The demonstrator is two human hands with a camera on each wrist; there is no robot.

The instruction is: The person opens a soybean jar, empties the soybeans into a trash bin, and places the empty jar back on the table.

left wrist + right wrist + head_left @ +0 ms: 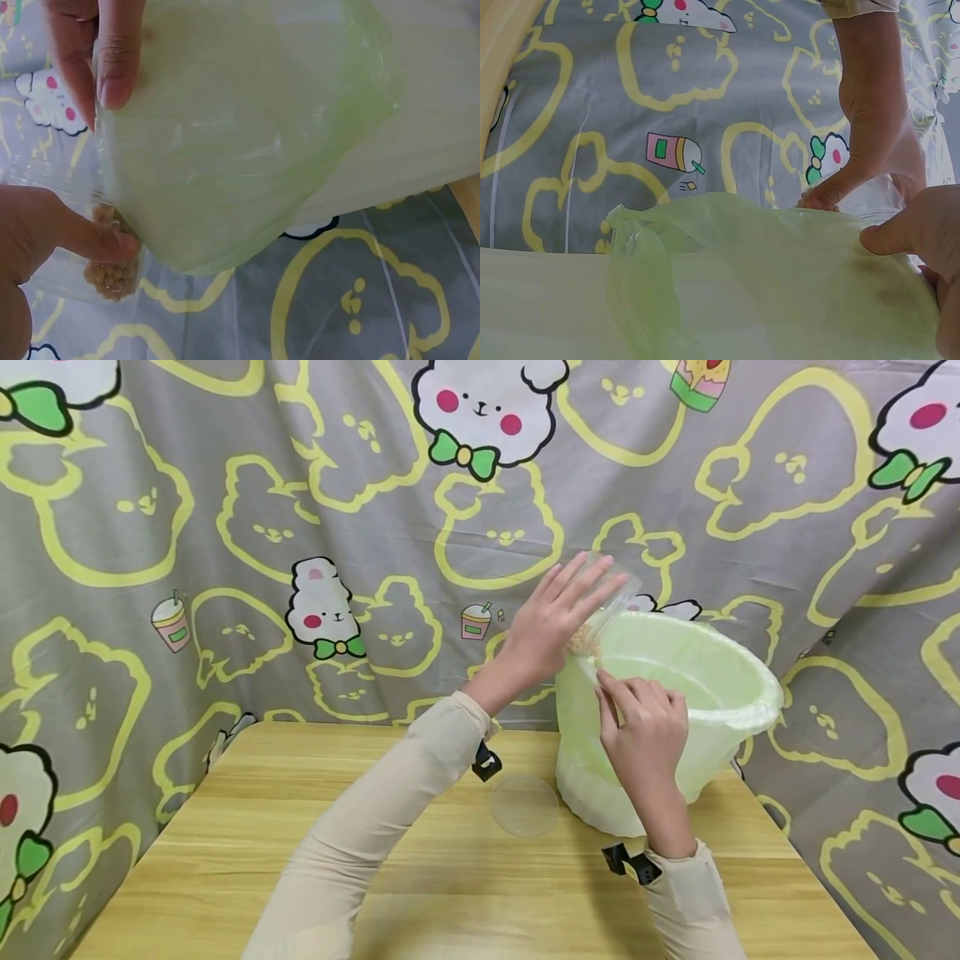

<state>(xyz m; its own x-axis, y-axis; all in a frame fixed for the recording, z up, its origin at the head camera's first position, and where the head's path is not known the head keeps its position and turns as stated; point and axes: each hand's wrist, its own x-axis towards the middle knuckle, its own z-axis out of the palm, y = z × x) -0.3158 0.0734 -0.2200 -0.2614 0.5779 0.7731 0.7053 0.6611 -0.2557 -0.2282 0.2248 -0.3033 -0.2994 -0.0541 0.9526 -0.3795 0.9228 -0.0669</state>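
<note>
My left hand (551, 622) grips a clear plastic container (618, 589), tipped at the left rim of a white waste bin (600, 797). Small tan bean-like pieces (111, 277) lie bunched toward the container's mouth, near the left thumb in the left wrist view. Over the bin's rim hangs a thin, light green plastic bag (225, 150) as its liner. My right hand (648, 727) pinches the edge of this bag just below the container. In the right wrist view the right thumb (889, 236) presses on the bag. The bottom of the bin's inside is hidden.
A clear round lid (525, 806) lies flat on the wooden table (300, 802), left of the bin. Behind the table hangs a grey curtain (405, 543) with cartoon prints. Black straps (486, 762) are worn at both wrists.
</note>
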